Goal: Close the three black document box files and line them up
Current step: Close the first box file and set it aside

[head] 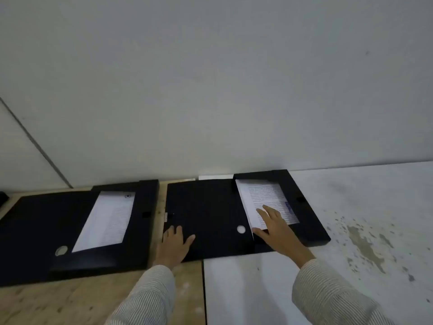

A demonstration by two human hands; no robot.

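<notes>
Black box files (both open), papers showing

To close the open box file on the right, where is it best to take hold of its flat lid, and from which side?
Probably the lid at its free left edge, where the left hand rests, coming from the left. The lid lies flat, hinged beside the paper-filled tray, so lifting that edge would swing it over the papers.

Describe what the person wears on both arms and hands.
Both arms are covered to the wrist by long sleeves of a light fabric with fine, narrow stripes; the left sleeve and right sleeve match and look loose and slightly wrinkled. The left hand and right hand are bare: no gloves show, and no rings, watch or bracelet can be made out.
</notes>
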